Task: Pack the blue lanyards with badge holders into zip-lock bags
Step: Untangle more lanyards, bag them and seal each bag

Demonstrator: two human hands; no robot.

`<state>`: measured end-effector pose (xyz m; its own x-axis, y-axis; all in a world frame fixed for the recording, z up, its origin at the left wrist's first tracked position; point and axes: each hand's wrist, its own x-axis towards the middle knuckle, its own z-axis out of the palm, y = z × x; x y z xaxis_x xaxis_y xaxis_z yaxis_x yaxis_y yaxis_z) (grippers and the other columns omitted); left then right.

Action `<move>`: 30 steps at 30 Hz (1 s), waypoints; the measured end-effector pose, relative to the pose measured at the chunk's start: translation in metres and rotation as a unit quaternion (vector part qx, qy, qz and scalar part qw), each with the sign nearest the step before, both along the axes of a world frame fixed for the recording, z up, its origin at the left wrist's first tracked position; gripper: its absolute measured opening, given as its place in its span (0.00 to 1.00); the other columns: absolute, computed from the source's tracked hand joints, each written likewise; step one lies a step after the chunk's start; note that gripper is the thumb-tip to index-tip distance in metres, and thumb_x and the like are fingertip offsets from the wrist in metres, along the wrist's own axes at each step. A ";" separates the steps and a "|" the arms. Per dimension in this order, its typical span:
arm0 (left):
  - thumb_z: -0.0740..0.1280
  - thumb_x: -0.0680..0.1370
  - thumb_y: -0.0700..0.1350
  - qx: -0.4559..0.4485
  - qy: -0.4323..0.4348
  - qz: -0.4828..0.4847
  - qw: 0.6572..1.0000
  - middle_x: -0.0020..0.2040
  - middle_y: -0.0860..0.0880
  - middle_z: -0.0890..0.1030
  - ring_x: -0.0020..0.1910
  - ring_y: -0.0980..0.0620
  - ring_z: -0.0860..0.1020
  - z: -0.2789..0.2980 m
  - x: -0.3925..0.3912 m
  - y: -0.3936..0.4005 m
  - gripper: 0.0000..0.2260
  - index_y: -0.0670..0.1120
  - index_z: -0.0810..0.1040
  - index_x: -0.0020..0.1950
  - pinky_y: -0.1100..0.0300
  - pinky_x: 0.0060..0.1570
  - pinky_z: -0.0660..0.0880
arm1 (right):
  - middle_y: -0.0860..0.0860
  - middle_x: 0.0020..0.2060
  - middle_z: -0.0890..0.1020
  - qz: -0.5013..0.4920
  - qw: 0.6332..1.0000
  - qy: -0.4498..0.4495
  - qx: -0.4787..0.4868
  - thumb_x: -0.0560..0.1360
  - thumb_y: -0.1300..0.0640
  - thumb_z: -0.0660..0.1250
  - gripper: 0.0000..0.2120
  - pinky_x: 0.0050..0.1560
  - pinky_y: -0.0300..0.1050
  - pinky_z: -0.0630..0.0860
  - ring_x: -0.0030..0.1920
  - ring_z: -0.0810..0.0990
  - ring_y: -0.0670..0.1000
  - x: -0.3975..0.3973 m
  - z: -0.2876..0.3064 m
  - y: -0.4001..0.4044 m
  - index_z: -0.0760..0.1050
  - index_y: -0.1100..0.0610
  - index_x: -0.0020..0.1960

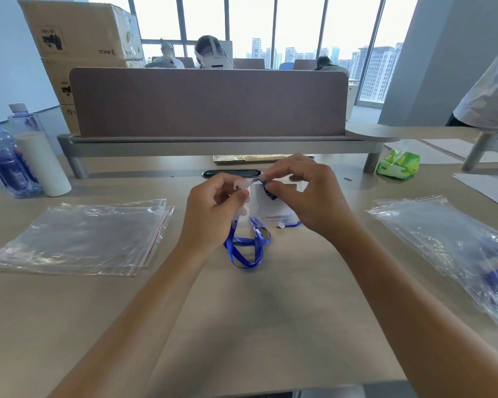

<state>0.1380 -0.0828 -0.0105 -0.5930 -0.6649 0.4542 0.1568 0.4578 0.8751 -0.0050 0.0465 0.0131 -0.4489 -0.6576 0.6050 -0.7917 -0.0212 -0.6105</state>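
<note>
Both my hands are raised over the middle of the table. My left hand pinches the top edge of a clear badge holder. My right hand pinches the blue lanyard's clip end at the holder's top. The blue lanyard hangs down in loops that reach the table. A stack of empty zip-lock bags with red seal lines lies flat to the left. On the right lie filled zip-lock bags with blue lanyards showing through.
Two water bottles and a white cylinder stand at the far left. A green tissue pack sits at the back right, papers beyond it. A brown desk divider crosses the back. A person's sleeve shows at the right edge.
</note>
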 end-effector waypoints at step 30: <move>0.68 0.79 0.35 -0.068 -0.032 -0.009 0.997 0.43 0.53 0.85 0.41 0.54 0.83 -0.009 0.005 0.010 0.08 0.45 0.83 0.53 0.67 0.43 0.78 | 0.44 0.48 0.83 -0.015 1.000 0.017 -0.009 0.74 0.57 0.78 0.09 0.50 0.30 0.75 0.49 0.82 0.43 0.001 -0.011 0.015 0.84 0.54 0.54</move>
<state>0.1428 -0.0725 -0.0195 -0.6349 -0.5885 0.5006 0.1116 0.5713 0.8131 -0.0036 0.0613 0.0019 -0.4481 -0.6324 0.6319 -0.8122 -0.0074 -0.5833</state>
